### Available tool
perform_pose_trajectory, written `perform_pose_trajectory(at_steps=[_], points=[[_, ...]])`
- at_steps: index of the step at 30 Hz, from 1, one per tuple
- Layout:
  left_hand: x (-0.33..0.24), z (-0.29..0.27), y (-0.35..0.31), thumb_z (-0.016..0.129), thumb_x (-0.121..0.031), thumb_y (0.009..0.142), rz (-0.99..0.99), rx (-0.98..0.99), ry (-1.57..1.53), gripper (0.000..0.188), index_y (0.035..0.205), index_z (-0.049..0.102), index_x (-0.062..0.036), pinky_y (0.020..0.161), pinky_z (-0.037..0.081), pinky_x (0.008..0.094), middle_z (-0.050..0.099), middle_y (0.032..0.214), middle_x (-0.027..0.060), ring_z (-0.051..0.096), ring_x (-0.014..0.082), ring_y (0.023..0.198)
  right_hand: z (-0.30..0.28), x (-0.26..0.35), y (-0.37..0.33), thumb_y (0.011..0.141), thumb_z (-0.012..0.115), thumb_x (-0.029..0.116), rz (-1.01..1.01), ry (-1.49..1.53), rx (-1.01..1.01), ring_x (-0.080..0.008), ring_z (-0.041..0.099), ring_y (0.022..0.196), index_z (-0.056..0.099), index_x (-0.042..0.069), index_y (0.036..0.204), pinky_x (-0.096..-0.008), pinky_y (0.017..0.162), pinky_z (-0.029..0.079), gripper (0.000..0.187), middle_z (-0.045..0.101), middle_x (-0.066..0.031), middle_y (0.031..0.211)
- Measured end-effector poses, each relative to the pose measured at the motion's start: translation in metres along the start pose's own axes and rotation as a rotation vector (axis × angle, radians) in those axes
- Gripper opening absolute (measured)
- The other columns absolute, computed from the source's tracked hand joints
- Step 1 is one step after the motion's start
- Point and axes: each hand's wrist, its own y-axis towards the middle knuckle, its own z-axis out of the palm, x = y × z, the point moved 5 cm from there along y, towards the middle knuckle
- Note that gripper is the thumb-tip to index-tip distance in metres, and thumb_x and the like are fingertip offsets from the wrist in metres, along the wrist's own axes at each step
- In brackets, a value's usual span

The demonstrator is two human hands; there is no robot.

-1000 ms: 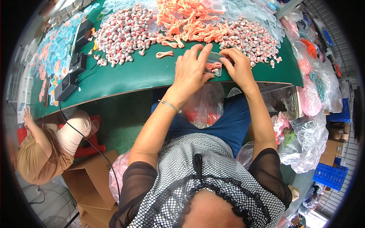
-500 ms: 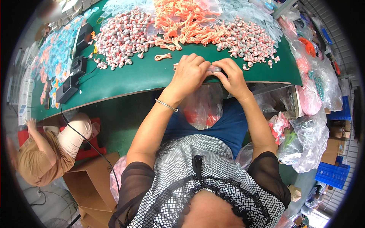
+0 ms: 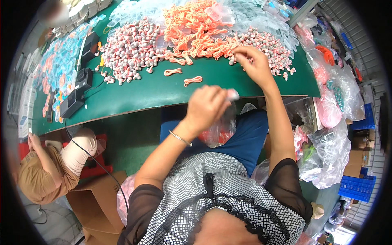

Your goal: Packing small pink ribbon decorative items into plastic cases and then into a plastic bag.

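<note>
My left hand is closed in front of the table's near edge, blurred by motion. From its fingertips sticks out a small clear plastic case with something pink inside. My right hand is at the near left side of the right pile of small ridged pink-and-grey plugs. Its fingers are bent together at the plugs, and what they pinch cannot be made out. Between the hands and the left plug pile, two looped orange cords, a nearer cord and a farther cord, lie on the green tabletop.
A heap of orange cords lies between the plug piles, with clear plastic cases behind. Black boxes with a cable stand at the left. Another person sits there, beside a cardboard box. Plastic bags crowd the right.
My hands have parted. The left, holding the case, has drawn back toward me; the right has let go of it and moved to the right plug pile. The nearer cord is now uncovered.
</note>
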Motion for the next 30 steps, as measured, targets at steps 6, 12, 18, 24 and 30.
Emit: perform_pose_trajectory(at_steps=[6, 12, 18, 24, 30], points=[[-0.013, 0.11, -0.078, 0.069, -0.022, 0.085, -0.053, 0.436, -0.118, 0.018, 0.093, 0.068, -0.0065, 0.071, 0.055, 0.0387, 0.063, 0.093, 0.0119, 0.067, 0.0294, 0.085, 0.015, -0.019, 0.068, 0.084, 0.067, 0.009, -0.186, -0.683, -0.261, -0.0288, 0.061, 0.108, 0.07, 0.012, 0.111, -0.0377, 0.09, 0.05, 0.027, 0.066, -0.0098, 0.115], [0.016, 0.178, -0.139, 0.061, -0.013, 0.085, -0.18, 0.74, 0.034, 0.008, 0.088, 0.064, -0.0059, 0.074, 0.057, 0.0397, 0.064, 0.096, 0.0121, 0.068, 0.0303, 0.085, 0.035, -0.05, 0.101, 0.086, 0.064, 0.007, -0.092, -0.786, -0.204, -0.0266, 0.055, 0.117, 0.064, 0.018, 0.112, -0.0517, 0.092, 0.039, 0.028, 0.065, -0.0034, 0.12], [0.022, 0.166, -0.148, 0.061, -0.011, 0.084, -0.236, 0.835, 0.01, 0.013, 0.095, 0.065, -0.0054, 0.075, 0.057, 0.0397, 0.065, 0.099, 0.0129, 0.069, 0.0308, 0.089, 0.036, -0.057, 0.104, 0.081, 0.062, 0.006, -0.151, -0.758, -0.182, -0.0215, 0.057, 0.11, 0.071, 0.019, 0.096, -0.048, 0.093, 0.034, 0.022, 0.066, -0.0004, 0.105], [-0.006, 0.047, -0.061, 0.071, -0.013, 0.082, -0.112, 0.365, -0.441, 0.02, 0.101, 0.069, -0.0057, 0.072, 0.055, 0.0391, 0.066, 0.097, 0.0099, 0.067, 0.0307, 0.084, 0.032, -0.047, 0.091, 0.083, 0.065, 0.008, -0.324, -0.824, -0.183, -0.0215, 0.06, 0.101, 0.073, 0.018, 0.101, -0.0442, 0.087, 0.038, 0.022, 0.066, 0.0005, 0.096], [0.037, -0.048, -0.001, 0.071, -0.004, 0.08, -0.205, -0.011, -0.09, 0.015, 0.095, 0.068, -0.0033, 0.075, 0.054, 0.0398, 0.067, 0.093, 0.0125, 0.065, 0.0318, 0.086, 0.032, -0.055, 0.097, 0.079, 0.064, 0.009, -0.216, -0.969, -0.004, -0.0224, 0.061, 0.099, 0.072, 0.019, 0.095, -0.0467, 0.09, 0.036, 0.02, 0.066, -0.0002, 0.091]])
